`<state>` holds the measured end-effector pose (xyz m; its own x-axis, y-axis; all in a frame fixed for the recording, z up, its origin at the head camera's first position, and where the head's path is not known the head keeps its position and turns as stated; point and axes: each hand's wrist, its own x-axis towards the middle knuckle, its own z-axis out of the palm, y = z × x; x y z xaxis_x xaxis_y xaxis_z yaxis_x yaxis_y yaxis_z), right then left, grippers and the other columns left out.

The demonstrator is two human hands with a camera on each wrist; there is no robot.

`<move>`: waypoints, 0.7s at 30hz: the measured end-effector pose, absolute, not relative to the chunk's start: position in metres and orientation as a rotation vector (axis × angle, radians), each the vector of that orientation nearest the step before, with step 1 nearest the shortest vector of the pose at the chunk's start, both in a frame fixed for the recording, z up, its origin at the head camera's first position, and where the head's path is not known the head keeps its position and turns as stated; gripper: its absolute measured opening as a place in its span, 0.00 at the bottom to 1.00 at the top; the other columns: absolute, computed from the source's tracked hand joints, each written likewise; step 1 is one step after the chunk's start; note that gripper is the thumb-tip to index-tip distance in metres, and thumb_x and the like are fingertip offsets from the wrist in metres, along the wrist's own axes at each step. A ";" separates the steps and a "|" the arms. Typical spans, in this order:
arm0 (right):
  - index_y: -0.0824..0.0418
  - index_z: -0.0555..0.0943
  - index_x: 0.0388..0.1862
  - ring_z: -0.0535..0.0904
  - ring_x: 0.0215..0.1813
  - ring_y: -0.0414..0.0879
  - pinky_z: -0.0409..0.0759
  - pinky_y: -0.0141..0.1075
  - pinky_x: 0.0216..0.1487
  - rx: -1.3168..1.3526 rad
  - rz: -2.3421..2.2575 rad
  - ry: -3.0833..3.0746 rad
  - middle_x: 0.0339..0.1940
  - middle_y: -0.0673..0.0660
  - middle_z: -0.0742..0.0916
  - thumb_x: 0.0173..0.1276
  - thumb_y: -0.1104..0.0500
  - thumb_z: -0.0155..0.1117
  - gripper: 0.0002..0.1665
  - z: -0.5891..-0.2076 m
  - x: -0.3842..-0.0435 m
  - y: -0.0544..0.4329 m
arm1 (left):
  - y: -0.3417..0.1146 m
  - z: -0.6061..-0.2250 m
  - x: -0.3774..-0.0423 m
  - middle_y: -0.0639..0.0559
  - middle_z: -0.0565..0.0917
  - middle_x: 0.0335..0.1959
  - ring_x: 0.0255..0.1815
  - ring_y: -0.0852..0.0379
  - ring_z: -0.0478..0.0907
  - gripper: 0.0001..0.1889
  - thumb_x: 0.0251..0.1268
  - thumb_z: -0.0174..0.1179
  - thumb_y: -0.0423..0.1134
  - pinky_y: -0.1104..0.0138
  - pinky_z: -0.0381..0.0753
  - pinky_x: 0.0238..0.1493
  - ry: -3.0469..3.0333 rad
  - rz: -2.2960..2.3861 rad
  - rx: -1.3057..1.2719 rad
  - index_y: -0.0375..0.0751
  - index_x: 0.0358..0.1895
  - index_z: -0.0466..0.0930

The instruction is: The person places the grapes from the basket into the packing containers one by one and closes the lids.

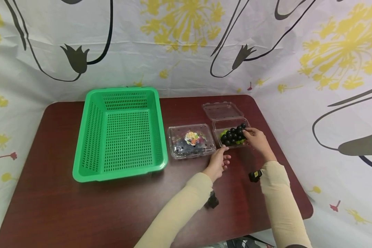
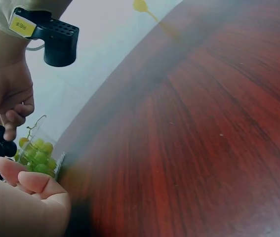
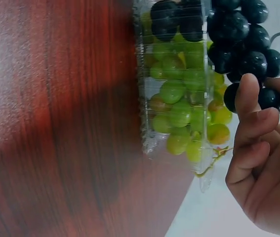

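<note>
My right hand (image 1: 256, 139) pinches the right end of a bunch of black grapes (image 1: 231, 135). The bunch lies over green grapes (image 3: 179, 111) in a clear plastic clamshell box (image 1: 217, 124), whose lid is folded back. In the right wrist view, thumb and fingers of the right hand (image 3: 265, 163) meet on the lowest black grapes. My left hand (image 1: 217, 161) is by the front left corner of that box, its fingers loosely bent and holding nothing; whether the fingertips touch the box I cannot tell. Green grapes (image 2: 40, 157) with a bare stem show beyond the left hand (image 2: 36, 202).
A closed clear clamshell box (image 1: 190, 151) with a fruit label stands left of the opened one. Farther left sits a large green plastic basket (image 1: 120, 177). All stand on a dark red-brown table (image 1: 111, 210), with a patterned cloth (image 1: 186, 72) behind and at the sides.
</note>
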<state>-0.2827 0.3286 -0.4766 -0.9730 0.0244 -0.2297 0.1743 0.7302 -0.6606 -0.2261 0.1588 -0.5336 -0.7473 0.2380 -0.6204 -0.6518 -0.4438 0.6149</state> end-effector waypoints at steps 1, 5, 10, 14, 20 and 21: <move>0.68 0.65 0.69 0.81 0.25 0.39 0.78 0.38 0.27 0.161 -1.046 2.748 0.41 0.70 0.86 0.76 0.44 0.46 0.34 -0.477 -0.283 0.328 | 0.159 -0.533 -0.226 0.60 0.74 0.20 0.16 0.67 0.65 0.20 0.70 0.51 0.57 0.75 0.60 0.19 1.219 2.203 -0.618 0.48 0.53 0.80; 0.69 0.66 0.68 0.83 0.28 0.43 0.77 0.33 0.30 0.161 -0.950 2.812 0.38 0.68 0.87 0.76 0.47 0.46 0.32 -0.479 -0.281 0.326 | 0.160 -0.532 -0.226 0.60 0.73 0.20 0.16 0.67 0.64 0.21 0.70 0.50 0.58 0.75 0.59 0.19 1.233 2.204 -0.626 0.48 0.52 0.80; 0.64 0.68 0.68 0.82 0.27 0.44 0.75 0.37 0.28 0.209 -0.776 2.886 0.30 0.60 0.89 0.75 0.44 0.46 0.32 -0.479 -0.280 0.325 | 0.160 -0.537 -0.225 0.60 0.72 0.19 0.17 0.67 0.63 0.21 0.72 0.49 0.57 0.75 0.59 0.19 1.255 2.205 -0.602 0.48 0.53 0.80; 0.58 0.71 0.67 0.84 0.35 0.54 0.74 0.44 0.28 0.265 -0.621 2.954 0.30 0.57 0.89 0.73 0.41 0.46 0.32 -0.478 -0.281 0.323 | 0.160 -0.540 -0.228 0.60 0.72 0.19 0.16 0.67 0.64 0.20 0.72 0.48 0.56 0.77 0.58 0.17 1.268 2.219 -0.566 0.47 0.52 0.79; 0.56 0.73 0.65 0.83 0.35 0.55 0.72 0.42 0.25 0.330 -0.573 2.962 0.34 0.59 0.89 0.73 0.41 0.47 0.30 -0.478 -0.283 0.323 | 0.158 -0.541 -0.230 0.59 0.72 0.19 0.15 0.67 0.65 0.19 0.74 0.47 0.54 0.77 0.58 0.15 1.300 2.206 -0.520 0.46 0.52 0.79; 0.57 0.72 0.66 0.83 0.34 0.54 0.72 0.41 0.24 0.334 -0.576 2.955 0.34 0.59 0.89 0.73 0.41 0.47 0.30 -0.478 -0.283 0.323 | 0.158 -0.542 -0.230 0.59 0.72 0.18 0.15 0.67 0.65 0.19 0.74 0.47 0.54 0.77 0.58 0.15 1.301 2.204 -0.515 0.45 0.52 0.79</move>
